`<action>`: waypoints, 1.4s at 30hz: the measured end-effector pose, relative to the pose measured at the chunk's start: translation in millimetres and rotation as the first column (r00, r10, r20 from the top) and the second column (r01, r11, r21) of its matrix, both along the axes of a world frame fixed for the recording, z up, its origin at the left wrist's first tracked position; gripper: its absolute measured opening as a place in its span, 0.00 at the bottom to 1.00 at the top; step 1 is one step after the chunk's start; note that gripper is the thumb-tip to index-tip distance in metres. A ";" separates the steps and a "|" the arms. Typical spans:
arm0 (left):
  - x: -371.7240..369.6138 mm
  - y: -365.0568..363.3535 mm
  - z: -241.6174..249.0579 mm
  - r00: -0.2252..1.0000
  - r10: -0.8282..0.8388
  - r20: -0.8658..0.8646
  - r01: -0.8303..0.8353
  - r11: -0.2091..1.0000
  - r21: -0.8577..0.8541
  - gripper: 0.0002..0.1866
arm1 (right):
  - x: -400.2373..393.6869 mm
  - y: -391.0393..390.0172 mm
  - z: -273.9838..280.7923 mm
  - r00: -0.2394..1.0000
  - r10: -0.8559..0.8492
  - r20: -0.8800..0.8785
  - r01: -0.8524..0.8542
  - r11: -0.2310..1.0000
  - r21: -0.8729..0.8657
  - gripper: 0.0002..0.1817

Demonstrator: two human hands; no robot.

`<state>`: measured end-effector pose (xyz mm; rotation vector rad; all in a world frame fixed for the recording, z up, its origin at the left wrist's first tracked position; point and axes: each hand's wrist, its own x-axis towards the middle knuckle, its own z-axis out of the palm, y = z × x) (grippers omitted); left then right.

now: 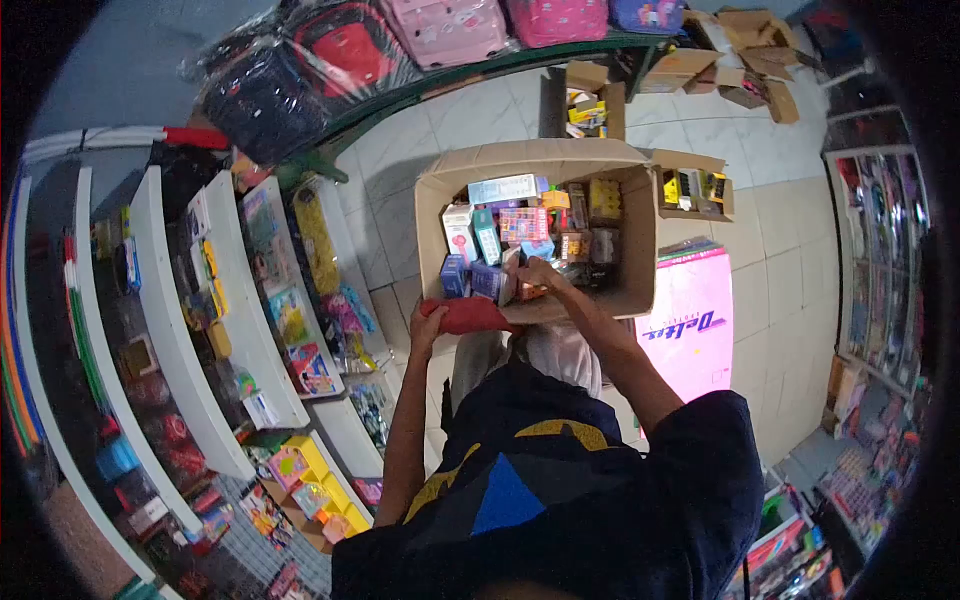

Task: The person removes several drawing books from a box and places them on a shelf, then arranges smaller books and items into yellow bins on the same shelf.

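A large open cardboard box (637,235) stands in front of me, holding several small packaged boxes. My left hand (428,326) is at its near left corner, with the fingers closed on a red cloth (466,316) that lies along the near edge. My right hand (540,275) reaches into the box over the near side, its fingers curled among the packages. What they hold, if anything, is hidden. Near it are a purple-blue box (487,281) and a teal box (486,236). A white and pink box (459,234) and a light blue and white box (503,188) lie farther in.
White shelves (165,320) with toys and stationery run along the left. Wrapped school bags (450,30) sit on a green-edged rack at the back. Smaller cartons (693,187) and a pink package (690,325) lie on the tiled floor. A glass-front cabinet (880,250) stands right.
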<state>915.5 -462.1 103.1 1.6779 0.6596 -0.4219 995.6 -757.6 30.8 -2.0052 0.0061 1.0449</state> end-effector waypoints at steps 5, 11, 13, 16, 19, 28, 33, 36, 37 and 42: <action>-7.5 -1.5 2.8 0.998 -0.001 0.056 -0.006 0.993 0.122 0.16 | 3.9 46.1 -3.4 0.972 -0.232 -0.040 0.214 0.940 -0.265 0.41; -6.5 0.1 -7.4 0.999 0.014 0.031 -0.019 0.985 0.172 0.29 | -5.3 11.0 -24.2 0.983 -0.118 0.141 0.147 0.964 -0.220 0.27; -10.3 -5.8 -10.2 0.987 0.100 0.125 -0.121 0.978 0.172 0.37 | -2.7 -9.2 -28.6 0.957 -0.287 -0.049 0.286 0.958 -0.031 0.25; -9.7 -5.9 -8.6 0.992 0.035 0.124 -0.075 0.939 0.336 0.46 | 4.1 -43.6 -2.2 0.953 -0.293 -0.080 0.280 0.949 -0.146 0.23; 0.3 -44.3 43.7 1.000 -0.005 0.029 -0.022 0.537 0.843 0.46 | -0.6 -74.0 24.7 0.895 -0.440 -0.073 0.446 0.886 0.126 0.21; 21.6 -113.9 119.5 0.739 -0.540 0.404 0.333 0.813 0.478 0.48 | 5.7 -38.3 133.8 0.844 -0.500 0.194 0.368 0.803 0.468 0.15; 3.8 -104.7 111.4 0.761 -0.293 0.579 0.268 0.954 0.131 0.41 | -8.6 45.6 237.3 0.890 -0.282 0.359 0.124 0.906 0.404 0.25; -15.9 -72.3 114.0 0.797 0.106 0.594 0.031 0.976 -0.215 0.28 | -25.8 89.7 242.2 0.901 -0.197 0.388 -0.104 0.768 0.632 0.21; -25.4 -48.3 113.5 0.766 0.106 0.634 -0.034 0.992 -0.125 0.25 | -34.6 99.8 255.1 0.888 -0.132 0.440 -0.182 0.778 0.601 0.19; -123.5 25.1 171.1 0.888 0.323 0.329 -0.089 0.820 -0.566 0.25 | -93.7 155.3 253.9 0.931 -0.062 0.360 -0.174 0.790 0.587 0.19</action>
